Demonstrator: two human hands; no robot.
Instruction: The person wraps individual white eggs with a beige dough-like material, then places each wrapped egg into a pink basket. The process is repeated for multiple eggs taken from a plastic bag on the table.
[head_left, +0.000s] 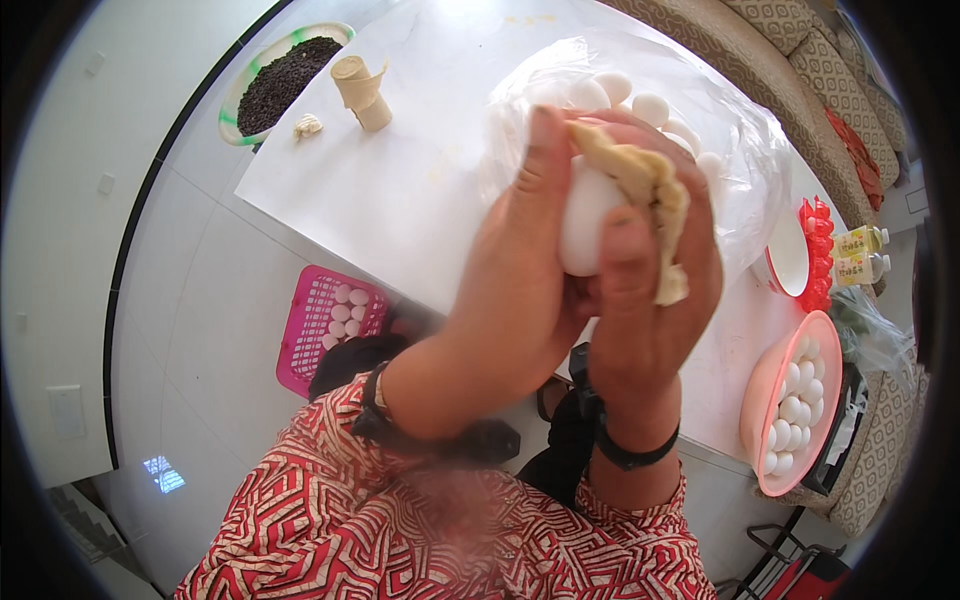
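Both hands are raised over the white table (420, 202), close to the camera. My left hand (517, 202) steadies one side of a white egg (589, 217). On the other side my right hand (652, 262) holds the egg and a crumpled pale yellow cloth or sponge-like piece (645, 176) lying against it. The egg's lower end is hidden by fingers. Behind the hands, more white eggs (649, 109) lie in a clear plastic bag (750, 142).
A paper-wrapped roll (361, 94) and a white-green basin of dark grains (289, 82) are at upper left. Eggs fill a pink basin (754, 405) at right and part of a magenta basket (304, 330) below the table. A white bowl (789, 255) stands beside red egg packaging (817, 255).
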